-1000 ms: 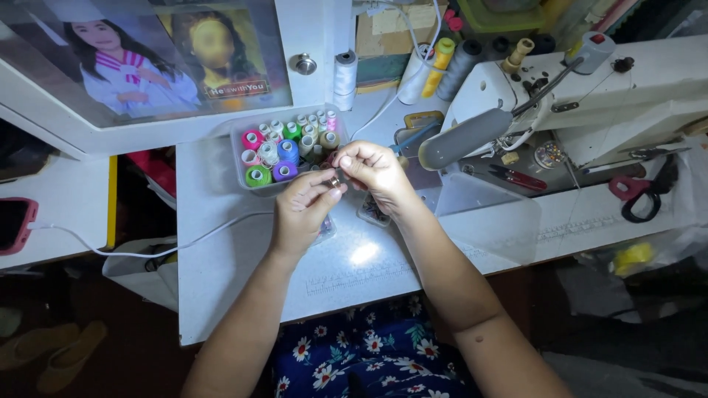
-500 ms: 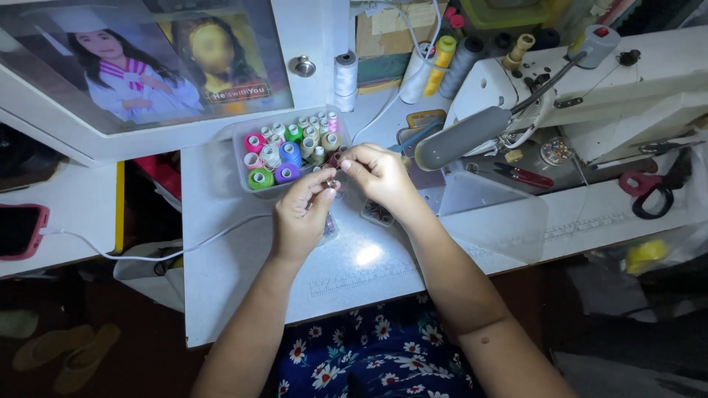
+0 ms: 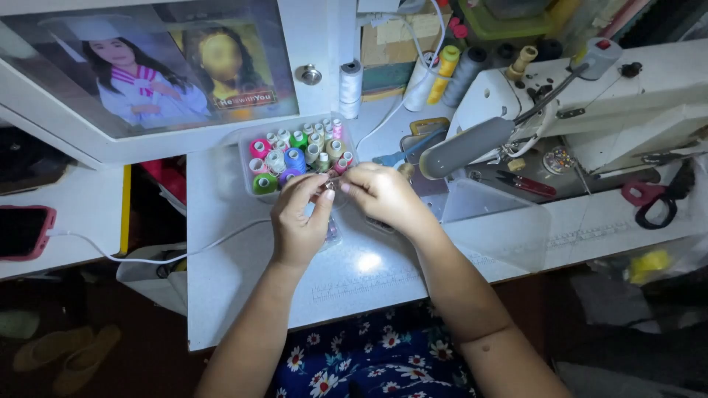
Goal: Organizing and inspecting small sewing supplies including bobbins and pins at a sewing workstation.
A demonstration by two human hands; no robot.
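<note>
Both the left hand (image 3: 299, 221) and right hand (image 3: 380, 195) pinch a small item, too tiny to identify, at six o'clock of the spool box (image 3: 247, 144), work apparently midway.

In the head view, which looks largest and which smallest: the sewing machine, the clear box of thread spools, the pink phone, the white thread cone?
1. Sewing machine, by far the largest.
2. Box of spools.
3. Phone, though the frame edge cuts it off, so its rank is unsure.
4. White cone, the smallest.

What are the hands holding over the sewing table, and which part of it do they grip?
Both the left hand and right hand pinch something tiny between their fingertips, just in front of the box of thread spools. It is too small to identify.
</note>
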